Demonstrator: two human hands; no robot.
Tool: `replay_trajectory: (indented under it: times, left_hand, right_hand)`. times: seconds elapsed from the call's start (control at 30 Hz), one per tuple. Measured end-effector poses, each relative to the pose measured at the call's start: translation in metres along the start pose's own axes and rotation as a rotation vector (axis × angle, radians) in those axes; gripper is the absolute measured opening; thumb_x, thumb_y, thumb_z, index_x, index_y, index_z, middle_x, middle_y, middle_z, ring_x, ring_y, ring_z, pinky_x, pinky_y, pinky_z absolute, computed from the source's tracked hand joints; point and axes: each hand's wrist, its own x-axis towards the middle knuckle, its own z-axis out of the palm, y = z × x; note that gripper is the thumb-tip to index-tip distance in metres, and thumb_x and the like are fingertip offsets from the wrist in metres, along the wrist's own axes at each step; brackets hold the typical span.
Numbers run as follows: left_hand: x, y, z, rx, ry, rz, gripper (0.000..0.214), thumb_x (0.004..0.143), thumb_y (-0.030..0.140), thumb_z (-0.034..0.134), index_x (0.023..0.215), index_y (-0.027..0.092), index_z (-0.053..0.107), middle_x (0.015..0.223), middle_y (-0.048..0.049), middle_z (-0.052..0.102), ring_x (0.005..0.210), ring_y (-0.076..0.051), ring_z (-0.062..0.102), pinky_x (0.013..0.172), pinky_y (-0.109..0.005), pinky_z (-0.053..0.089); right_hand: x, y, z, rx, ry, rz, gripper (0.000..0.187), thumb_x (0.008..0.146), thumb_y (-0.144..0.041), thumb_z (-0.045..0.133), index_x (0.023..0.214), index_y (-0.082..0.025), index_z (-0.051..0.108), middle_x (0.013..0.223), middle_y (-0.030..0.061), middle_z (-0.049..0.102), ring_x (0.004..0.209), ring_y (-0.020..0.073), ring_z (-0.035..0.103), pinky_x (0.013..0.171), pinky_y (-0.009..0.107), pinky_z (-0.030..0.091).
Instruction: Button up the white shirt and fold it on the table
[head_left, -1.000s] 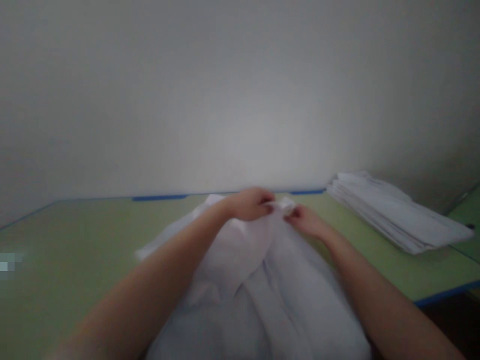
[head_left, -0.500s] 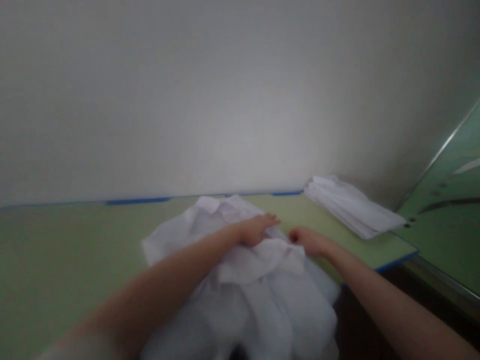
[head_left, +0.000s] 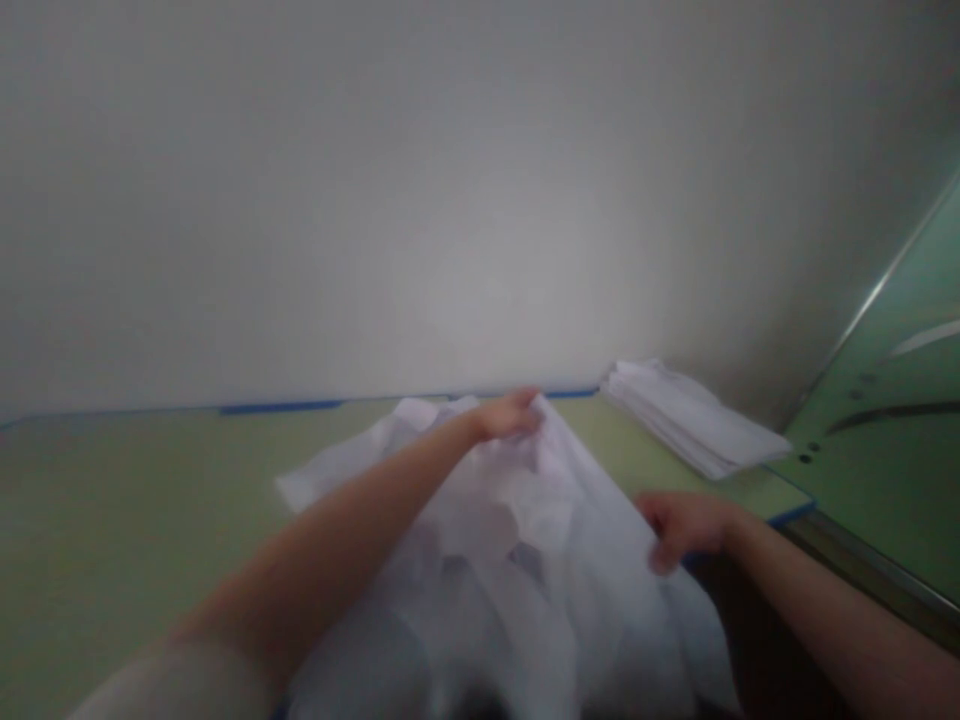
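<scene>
Presently, clock positions being read from the middle of the cloth:

Item: cloth, white, one piece or several, blur preventing a count. Lying bunched on the tabletop at centre, spreading toward 6 o'clock, one corner pointing to 10.

Item: left hand, at 12 o'clock. Appearing to be pinching the cloth's far edge, fingers narrow, lifting a peak there.

Item: right hand, at 3 o'clock. Thumb and finger bending close about the same sloping edge; seemingly holding it, blur hiding the contact.

Handling, by judgement: the cloth is looking light, limp and hard to break; loose layers are probably sliding over one another. The straight edge running from 12 to 3 is offering the surest hold, a pinch at each end; the crumpled middle is offering a poor one.

Surroundings: stack, white and folded, resting at 2 o'clock, apart from both hands. Green panel, standing beyond it. Wall, rising at 12.
</scene>
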Motion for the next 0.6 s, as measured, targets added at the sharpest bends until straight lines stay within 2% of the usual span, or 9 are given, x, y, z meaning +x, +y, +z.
replay_trajectory:
  times: [0.07, 0.13, 0.23, 0.3, 0.37, 0.43, 0.5, 0.57, 0.6]
  left_hand:
    - [0.003, -0.001, -0.016, -0.074, 0.068, 0.011, 0.017, 0.067, 0.021, 0.057, 0.083, 0.016, 0.056, 0.068, 0.0007, 0.057, 0.061, -0.013, 0.054, 0.055, -0.022, 0.04]
    - [0.006, -0.001, -0.028, -0.088, 0.205, 0.017, 0.019, 0.07, 0.027, 0.059, 0.085, 0.016, 0.054, 0.07, 0.0007, 0.057, 0.061, -0.012, 0.055, 0.056, -0.022, 0.042]
    - [0.011, 0.0, -0.033, -0.029, 0.42, -0.004, 0.027, 0.074, 0.037, 0.06, 0.09, 0.015, 0.055, 0.078, -0.0024, 0.062, 0.069, -0.014, 0.058, 0.063, -0.024, 0.045]
    - [0.013, 0.001, -0.027, 0.066, 0.501, -0.086, 0.034, 0.077, 0.043, 0.057, 0.095, 0.014, 0.056, 0.087, -0.0072, 0.065, 0.08, -0.019, 0.06, 0.072, -0.029, 0.046]
    - [0.011, 0.003, -0.016, 0.172, 0.439, -0.193, 0.046, 0.079, 0.051, 0.052, 0.104, 0.013, 0.057, 0.102, -0.0135, 0.065, 0.095, -0.025, 0.06, 0.081, -0.034, 0.045]
    - [0.007, 0.005, -0.004, 0.267, 0.262, -0.247, 0.063, 0.076, 0.059, 0.052, 0.118, 0.012, 0.053, 0.124, -0.0183, 0.056, 0.113, -0.029, 0.053, 0.093, -0.037, 0.04]
    - [0.002, 0.008, 0.005, 0.356, 0.1, -0.235, 0.083, 0.069, 0.063, 0.059, 0.132, 0.013, 0.043, 0.142, -0.0185, 0.039, 0.129, -0.03, 0.039, 0.103, -0.037, 0.031]
    - [-0.004, 0.013, 0.006, 0.417, 0.035, -0.209, 0.094, 0.065, 0.064, 0.062, 0.14, 0.014, 0.034, 0.149, -0.0163, 0.026, 0.136, -0.03, 0.028, 0.109, -0.036, 0.024]
    - [-0.008, 0.017, 0.004, 0.424, 0.027, -0.191, 0.095, 0.066, 0.063, 0.062, 0.141, 0.016, 0.032, 0.15, -0.0152, 0.024, 0.137, -0.029, 0.025, 0.11, -0.036, 0.022]
  right_hand:
    - [-0.024, 0.019, -0.001, 0.0, -0.015, 0.092, 0.039, 0.056, -0.029, 0.077, 0.089, -0.01, 0.07, 0.084, 0.0043, 0.07, 0.075, 0.0187, 0.065, 0.073, 0.03, 0.051]
    - [-0.047, 0.036, -0.002, 0.044, 0.08, 0.116, 0.039, 0.055, -0.032, 0.076, 0.087, -0.011, 0.071, 0.082, 0.0054, 0.071, 0.075, 0.0209, 0.066, 0.072, 0.032, 0.052]
    - [-0.088, 0.053, -0.009, 0.197, 0.369, 0.073, 0.046, 0.059, -0.038, 0.07, 0.1, -0.018, 0.07, 0.095, 0.0096, 0.071, 0.085, 0.0252, 0.067, 0.078, 0.037, 0.052]
    - [-0.119, 0.055, -0.022, 0.271, 0.563, 0.078, 0.047, 0.064, -0.037, 0.067, 0.109, -0.024, 0.068, 0.104, 0.013, 0.068, 0.087, 0.0247, 0.067, 0.077, 0.037, 0.051]
    - [-0.152, 0.047, -0.041, 0.298, 0.756, 0.096, 0.045, 0.066, -0.034, 0.067, 0.111, -0.028, 0.067, 0.111, 0.0165, 0.065, 0.082, 0.0218, 0.068, 0.072, 0.034, 0.049]
    - [-0.182, 0.026, -0.062, 0.305, 0.961, 0.073, 0.046, 0.066, -0.033, 0.069, 0.111, -0.031, 0.066, 0.117, 0.0173, 0.062, 0.079, 0.0189, 0.068, 0.069, 0.033, 0.045]
    - [-0.2, -0.01, -0.077, 0.26, 1.093, 0.004, 0.053, 0.066, -0.035, 0.069, 0.118, -0.032, 0.061, 0.119, 0.0172, 0.061, 0.08, 0.0183, 0.068, 0.066, 0.034, 0.043]
    - [-0.2, -0.056, -0.082, 0.163, 1.18, -0.106, 0.056, 0.067, -0.035, 0.068, 0.121, -0.025, 0.058, 0.107, 0.0186, 0.066, 0.075, 0.0177, 0.067, 0.061, 0.034, 0.041]
    - [-0.192, -0.081, -0.081, 0.092, 1.258, -0.172, 0.051, 0.069, -0.033, 0.067, 0.118, -0.02, 0.06, 0.097, 0.0175, 0.069, 0.067, 0.0157, 0.066, 0.057, 0.034, 0.039]
